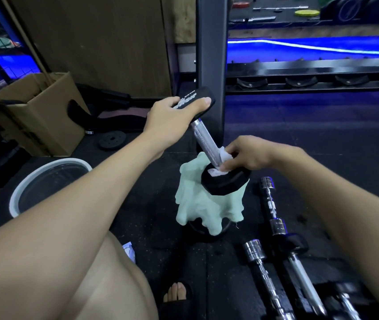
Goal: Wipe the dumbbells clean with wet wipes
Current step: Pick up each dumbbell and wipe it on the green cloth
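A black dumbbell with a knurled silver handle (pixel 203 140) stands tilted on end, its lower head (pixel 224 183) resting on a pale green cloth (pixel 197 204) draped over something dark. My left hand (pixel 172 116) grips the upper black head. My right hand (pixel 246 155) pinches a white wet wipe (pixel 222 161) against the base of the handle, where it meets the lower head.
Several chrome dumbbells and bars (pixel 272 218) lie on the black floor at right. A white-rimmed bucket (pixel 29 183) stands at left, a cardboard box (pixel 36 109) behind it. A black rack post (pixel 210 54) rises just behind the dumbbell. My knee and sandalled foot (pixel 175 294) are below.
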